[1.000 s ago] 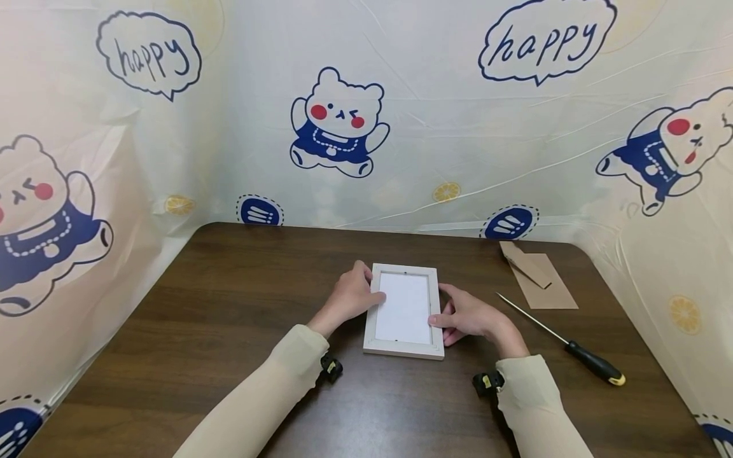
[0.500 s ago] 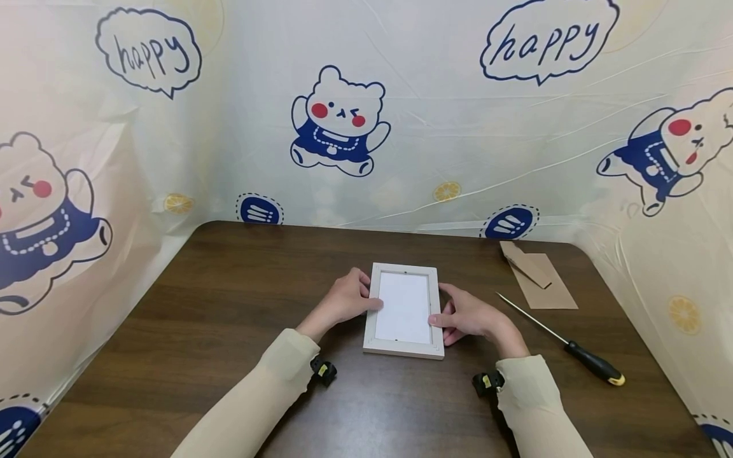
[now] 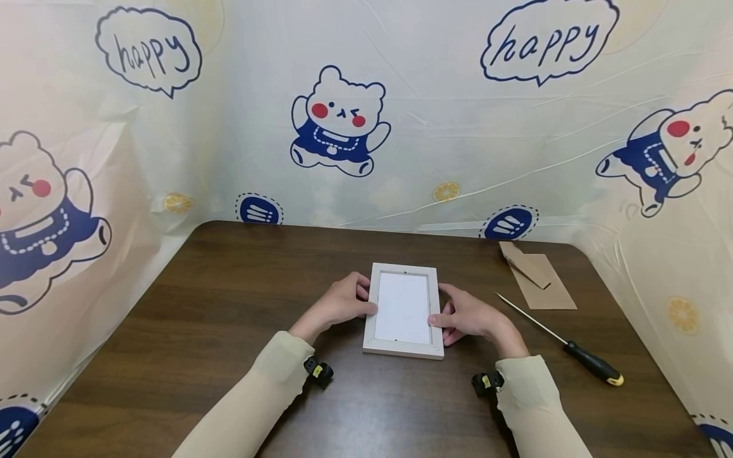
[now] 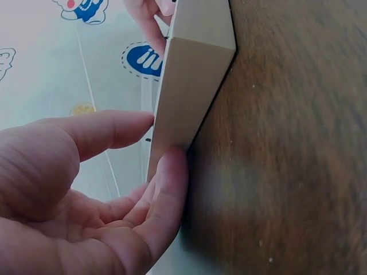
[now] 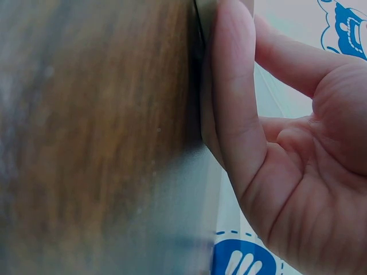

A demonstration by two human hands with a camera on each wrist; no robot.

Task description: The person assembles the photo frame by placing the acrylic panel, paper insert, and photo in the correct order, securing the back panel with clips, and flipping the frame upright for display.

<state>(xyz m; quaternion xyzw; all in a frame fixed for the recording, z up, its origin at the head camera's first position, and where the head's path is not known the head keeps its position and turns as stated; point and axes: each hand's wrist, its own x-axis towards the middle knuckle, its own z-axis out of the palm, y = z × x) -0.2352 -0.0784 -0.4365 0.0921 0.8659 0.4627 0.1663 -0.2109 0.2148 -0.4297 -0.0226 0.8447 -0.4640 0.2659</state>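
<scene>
A white picture frame (image 3: 403, 348) lies flat on the table, with a plain white sheet (image 3: 403, 307) inside it and small dark tabs at its inner top and bottom edges. My left hand (image 3: 342, 300) holds its left side, the thumb on the rim. In the left wrist view the fingers (image 4: 169, 177) bend against the frame's pale side wall (image 4: 192, 86). Opposite, my right hand (image 3: 469, 313) grips the right side, its thumb over the rim. The right wrist view shows a finger (image 5: 234, 86) lying along the frame's edge; most of the frame is hidden there.
To the right lies a screwdriver (image 3: 592, 364) with a black and yellow handle, its shaft pointing toward the back left. Behind it is a thin brown board (image 3: 546, 294) with a folded brown strip (image 3: 525, 266) on top. A printed curtain (image 3: 435, 127) surrounds the dark wooden table (image 3: 229, 318).
My left hand has slid a little toward me along the frame's left side, and its thumb has drawn back toward the outer edge. The right hand and the frame look unmoved.
</scene>
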